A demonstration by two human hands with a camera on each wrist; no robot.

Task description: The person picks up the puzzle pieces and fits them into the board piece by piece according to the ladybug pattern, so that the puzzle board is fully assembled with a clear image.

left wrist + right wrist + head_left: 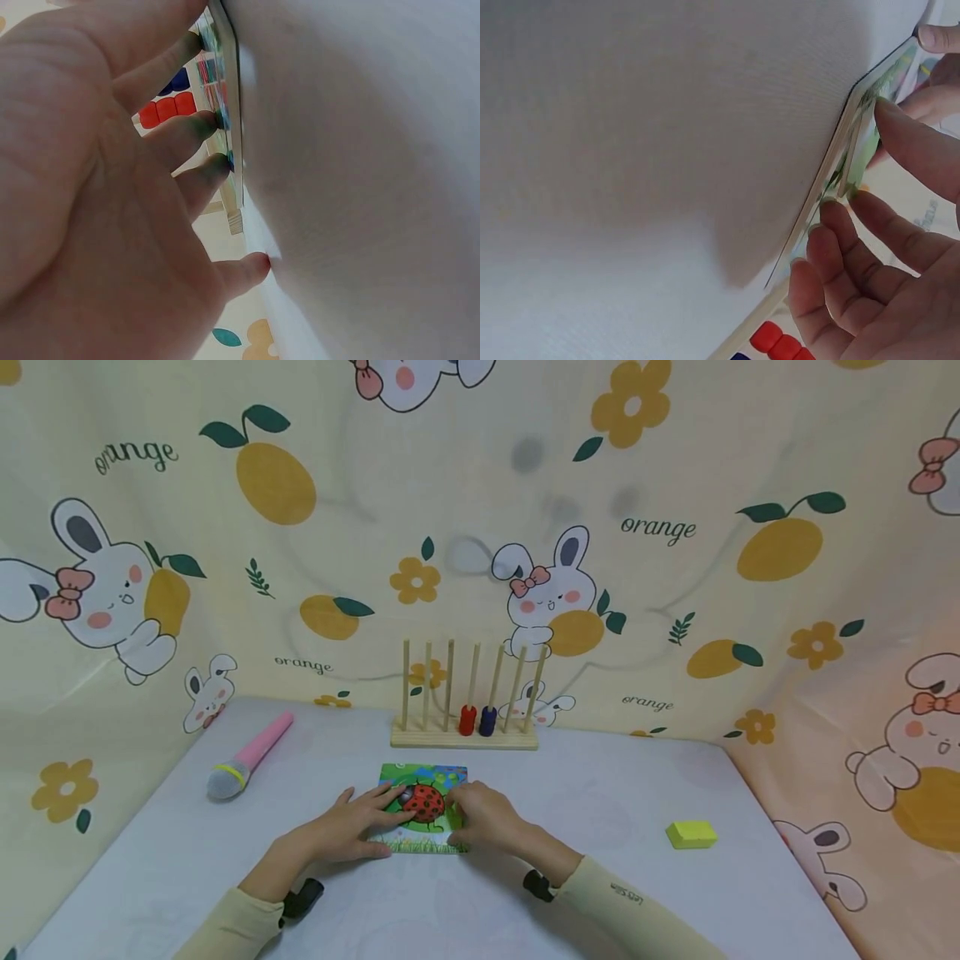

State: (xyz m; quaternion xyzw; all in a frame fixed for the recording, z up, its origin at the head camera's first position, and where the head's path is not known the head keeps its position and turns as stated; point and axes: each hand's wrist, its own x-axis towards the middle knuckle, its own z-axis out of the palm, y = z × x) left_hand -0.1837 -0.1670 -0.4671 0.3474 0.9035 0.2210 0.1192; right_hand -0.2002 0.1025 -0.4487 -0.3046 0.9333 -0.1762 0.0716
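A flat ladybug picture puzzle (418,842) lies on the table, its ladybug red with black spots on a green and blue ground. My left hand (348,828) rests on its left part with the fingers spread; the fingertips (222,163) press on the face and one finger reaches the table. At the right edge my right hand (487,818) pinches a green puzzle piece (863,154) between thumb and index finger. That piece is tilted up from the board in the right wrist view, and the other fingers curl beside the board's edge. From the head camera the right hand mostly hides the piece.
Behind the puzzle stands a wooden peg rack (465,741) with red beads (467,721) and dark blue beads (488,722) on two pegs. A pink toy microphone (251,757) lies at the left, a yellow block (692,835) at the right. A printed curtain (450,485) hangs behind the table.
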